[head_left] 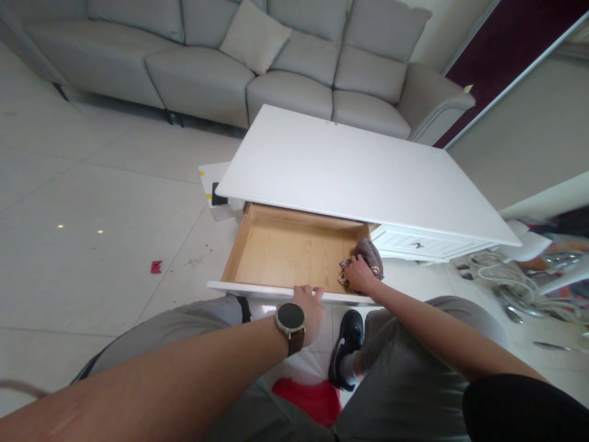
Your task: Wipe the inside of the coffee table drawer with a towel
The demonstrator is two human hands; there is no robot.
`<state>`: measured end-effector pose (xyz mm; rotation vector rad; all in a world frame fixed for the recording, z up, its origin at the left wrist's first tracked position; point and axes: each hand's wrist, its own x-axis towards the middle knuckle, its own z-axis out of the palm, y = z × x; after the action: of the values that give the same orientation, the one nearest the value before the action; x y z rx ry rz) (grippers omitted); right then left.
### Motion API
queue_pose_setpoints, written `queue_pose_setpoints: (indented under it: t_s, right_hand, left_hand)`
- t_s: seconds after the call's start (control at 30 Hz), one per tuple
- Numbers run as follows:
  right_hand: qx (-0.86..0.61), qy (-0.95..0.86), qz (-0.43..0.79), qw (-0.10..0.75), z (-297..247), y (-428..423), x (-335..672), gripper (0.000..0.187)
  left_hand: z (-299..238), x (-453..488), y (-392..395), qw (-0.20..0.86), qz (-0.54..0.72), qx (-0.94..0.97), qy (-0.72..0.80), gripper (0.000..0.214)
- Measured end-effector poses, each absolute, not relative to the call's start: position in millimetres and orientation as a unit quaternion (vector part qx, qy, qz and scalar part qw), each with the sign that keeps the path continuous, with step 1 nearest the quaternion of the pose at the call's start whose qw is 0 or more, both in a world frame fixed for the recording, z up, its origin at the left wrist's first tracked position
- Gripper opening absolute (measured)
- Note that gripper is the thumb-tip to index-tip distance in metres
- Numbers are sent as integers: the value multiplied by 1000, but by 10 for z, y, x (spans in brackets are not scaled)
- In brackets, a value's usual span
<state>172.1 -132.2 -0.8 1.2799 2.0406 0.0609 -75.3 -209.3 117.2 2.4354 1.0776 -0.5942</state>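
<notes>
A white low table [350, 166] has a wooden drawer [285, 248] pulled out toward me. My left hand [309, 310], with a dark watch on the wrist, grips the drawer's white front edge, fingers curled over it. Inside the drawer's right corner, my right hand [358, 274] is closed on a brown cloth [369, 253] pressed against the wooden bottom. The rest of the drawer's bottom is bare wood.
A grey sofa [239, 55] with a cushion stands behind the table. A second, closed drawer [416, 244] is to the right. Cables and clutter [524, 282] lie on the floor at right. A red scrap [156, 266] lies on the tiles at left. My knees and black shoe [347, 347] are below.
</notes>
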Motion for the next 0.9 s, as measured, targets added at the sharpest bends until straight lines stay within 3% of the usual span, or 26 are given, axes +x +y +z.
queue_pose_setpoints:
  t_s: [0.9]
  right_hand:
    - [507, 795, 24, 332, -108, -1329, 1746, 27]
  left_hand:
    - [1117, -741, -2115, 186, -213, 878, 387, 36]
